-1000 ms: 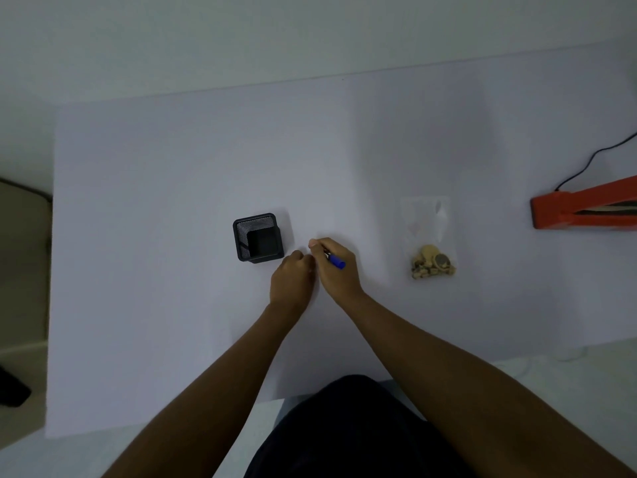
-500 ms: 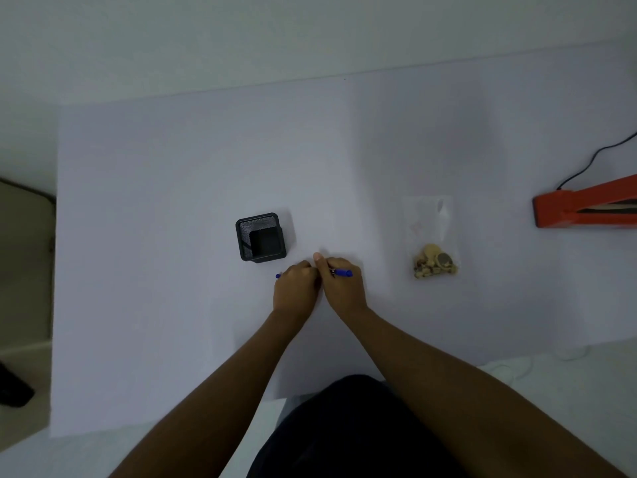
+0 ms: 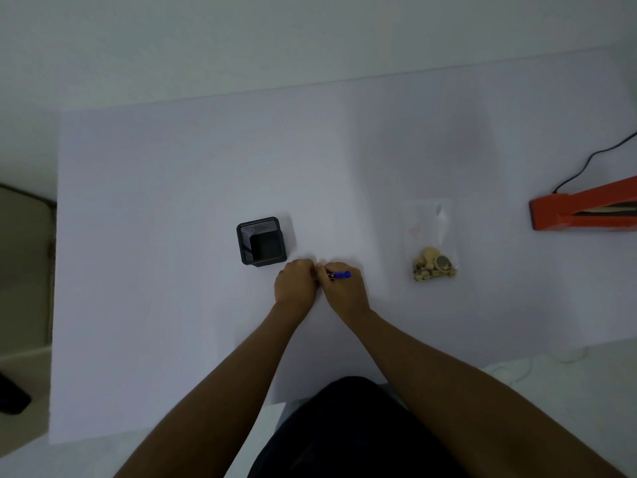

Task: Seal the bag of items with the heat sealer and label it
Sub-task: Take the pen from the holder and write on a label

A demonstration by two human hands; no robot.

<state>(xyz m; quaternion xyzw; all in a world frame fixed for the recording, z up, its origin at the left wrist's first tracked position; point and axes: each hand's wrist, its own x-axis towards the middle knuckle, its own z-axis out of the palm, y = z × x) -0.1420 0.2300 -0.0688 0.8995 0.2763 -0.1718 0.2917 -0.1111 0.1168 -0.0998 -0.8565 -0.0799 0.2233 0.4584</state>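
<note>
My left hand (image 3: 295,282) and my right hand (image 3: 344,289) meet knuckle to knuckle at the table's middle. Both are closed around a blue pen (image 3: 342,274). Only the pen's right end shows, lying level above my right fingers; its left end is hidden inside my left fist. To the right, apart from both hands, a clear plastic bag (image 3: 429,224) lies flat with tan items (image 3: 432,265) bunched at its near end. The orange heat sealer (image 3: 582,212) rests at the right edge, its arm raised.
A black mesh pen holder (image 3: 262,241) stands just left of and beyond my left hand. The sealer's black cable (image 3: 593,160) runs off to the far right. The white table (image 3: 172,201) ends near my body, and a white cord (image 3: 513,370) lies below its right front edge.
The pen went from slanting in my right hand alone to lying level between both hands. A blue tip that poked out left of my left hand is now hidden.
</note>
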